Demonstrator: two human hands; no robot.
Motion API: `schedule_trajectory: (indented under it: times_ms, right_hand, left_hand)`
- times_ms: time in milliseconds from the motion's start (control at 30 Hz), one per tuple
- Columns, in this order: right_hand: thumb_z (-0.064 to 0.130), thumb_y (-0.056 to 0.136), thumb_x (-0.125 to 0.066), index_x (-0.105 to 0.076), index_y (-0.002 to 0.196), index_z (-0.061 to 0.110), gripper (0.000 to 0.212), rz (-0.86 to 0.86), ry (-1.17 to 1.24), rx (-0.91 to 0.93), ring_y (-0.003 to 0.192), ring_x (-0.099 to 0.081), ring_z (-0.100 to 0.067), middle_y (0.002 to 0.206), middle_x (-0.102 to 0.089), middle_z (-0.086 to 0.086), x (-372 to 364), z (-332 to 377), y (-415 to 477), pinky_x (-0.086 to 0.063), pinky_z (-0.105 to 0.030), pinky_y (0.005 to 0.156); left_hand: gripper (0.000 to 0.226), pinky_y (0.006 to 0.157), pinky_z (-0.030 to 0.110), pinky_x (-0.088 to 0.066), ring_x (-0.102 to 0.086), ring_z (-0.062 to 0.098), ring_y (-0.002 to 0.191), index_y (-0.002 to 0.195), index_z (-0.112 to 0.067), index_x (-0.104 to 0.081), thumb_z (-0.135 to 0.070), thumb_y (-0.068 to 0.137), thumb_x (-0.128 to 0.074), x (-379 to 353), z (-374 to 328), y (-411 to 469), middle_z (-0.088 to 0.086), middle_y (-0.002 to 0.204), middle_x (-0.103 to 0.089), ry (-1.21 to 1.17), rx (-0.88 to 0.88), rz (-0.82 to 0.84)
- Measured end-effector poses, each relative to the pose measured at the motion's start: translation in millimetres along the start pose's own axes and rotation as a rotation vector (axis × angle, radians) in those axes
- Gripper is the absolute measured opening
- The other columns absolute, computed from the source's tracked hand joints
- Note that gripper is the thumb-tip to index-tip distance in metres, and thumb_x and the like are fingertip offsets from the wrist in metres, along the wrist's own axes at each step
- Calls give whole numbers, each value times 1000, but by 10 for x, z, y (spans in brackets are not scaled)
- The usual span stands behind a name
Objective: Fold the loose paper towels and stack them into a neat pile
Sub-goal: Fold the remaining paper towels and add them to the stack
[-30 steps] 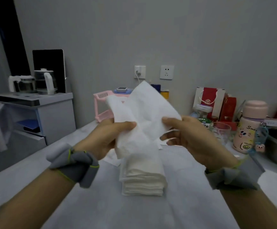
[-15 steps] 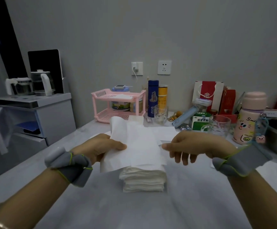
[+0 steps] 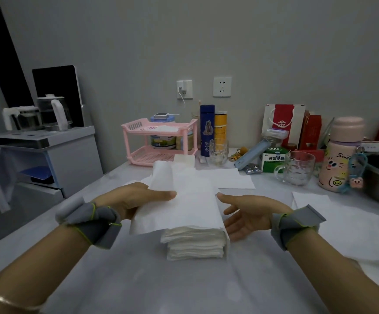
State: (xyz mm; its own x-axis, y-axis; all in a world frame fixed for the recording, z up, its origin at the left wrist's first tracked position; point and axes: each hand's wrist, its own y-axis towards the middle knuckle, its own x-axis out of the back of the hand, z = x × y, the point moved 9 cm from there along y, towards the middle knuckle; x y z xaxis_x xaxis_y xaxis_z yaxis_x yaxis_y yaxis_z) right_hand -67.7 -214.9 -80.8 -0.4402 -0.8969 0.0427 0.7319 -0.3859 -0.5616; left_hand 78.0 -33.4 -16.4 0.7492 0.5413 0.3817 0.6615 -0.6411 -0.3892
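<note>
Now your left hand [image 3: 129, 201] pinches the paper towel [image 3: 184, 209] on its left side. Your thumb lies on top of the sheet and your fingers are tucked under it. The sheet is spread over the pile of folded towels [image 3: 195, 244] and covers the top of the pile. Its left part sticks out past the pile and is held up by your hand. Its far end curls up a little. Its right edge hangs down along the right side of the pile.

Your right hand [image 3: 249, 215] is spread, with straight fingers and the palm turned to the pile. It holds nothing. It is just beside the right edge of the sheet. Your pointing finger is right at that edge, but I cannot tell if it touches.

The pile sits on the white table [image 3: 184, 288], between your two hands. A loose towel [image 3: 231, 181] lies flat behind the pile. A pink rack [image 3: 159, 141], a glass mug [image 3: 297, 169] and a pink bottle [image 3: 340, 155] stand at the back.
</note>
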Motion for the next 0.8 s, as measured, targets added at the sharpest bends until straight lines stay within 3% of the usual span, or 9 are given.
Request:
schedule_trajectory:
  times_ms: [67, 133, 267, 400, 500, 633, 733, 800]
  right_hand:
    - [45, 83, -63, -41, 120, 0, 62, -7, -19, 2, 66, -66, -30, 95, -58, -23, -13, -7, 15, -56, -36, 50]
    - [45, 83, -63, -43, 117, 1, 59, -21, -42, 25, 64, -59, -24, 93, -56, -18, -13, 11, 30, -54, -30, 52]
    - [42, 82, -66, -51, 119, 2, 56, -42, -101, 81, 62, -44, -17, 88, -50, -12, -37, 41, 45, -42, -24, 52]
    - [23, 78, -74, -56, 109, 4, 41, -145, -86, 158, 81, -50, -22, 95, -55, -12, 116, 199, -37, -46, -28, 68]
    - [17, 78, -73, -57, 101, 5, 31, -212, -49, 247, 86, -60, -24, 100, -65, -13, 277, 424, -192, -52, -35, 78]
    - [21, 84, -66, -58, 93, 13, 14, -210, 6, 467, 85, -64, -23, 93, -67, -8, 226, 724, -449, -53, -31, 71]
    - [29, 89, -58, -60, 94, 14, 16, -175, -30, 686, 71, -59, -12, 79, -63, 0, -8, 921, -636, -49, -20, 60]
    - [34, 91, -52, -60, 97, 15, 21, -127, -69, 773, 66, -63, -9, 72, -68, 4, -203, 974, -709, -52, -20, 60]
  left_hand:
    - [64, 50, 24, -50, -67, 15, 68, 89, -18, -57, -50, 39, -78, -56, 17, 3, -1, 78, -71, 37, -4, -27]
    - [58, 47, 22, -43, -59, 12, 69, 81, -17, -49, -52, 46, -81, -113, 63, 34, -5, 78, -61, 121, 6, -68]
    - [56, 54, 23, -39, -52, 12, 74, 86, -17, -46, -47, 57, -84, -125, 159, 127, -5, 82, -54, 169, 25, -120]
    - [75, 73, 29, -44, -54, 17, 84, 105, -15, -43, -52, 54, -83, -91, 207, 147, -3, 93, -55, 203, 45, -107]
    - [69, 67, 27, -43, -54, 15, 81, 98, -17, -43, -53, 55, -82, -68, 191, 156, -4, 90, -53, 206, 39, -109]
    - [69, 64, 26, -41, -51, 12, 77, 101, -14, -42, -52, 58, -81, -75, 130, 174, -6, 86, -50, 204, 19, -109]
    - [56, 53, 22, -38, -52, 11, 74, 82, -15, -46, -52, 59, -81, -86, 97, 175, -6, 83, -52, 207, 1, -124]
    - [52, 52, 22, -39, -53, 11, 73, 76, -20, -43, -52, 59, -81, -92, 77, 167, -6, 82, -53, 205, -16, -129]
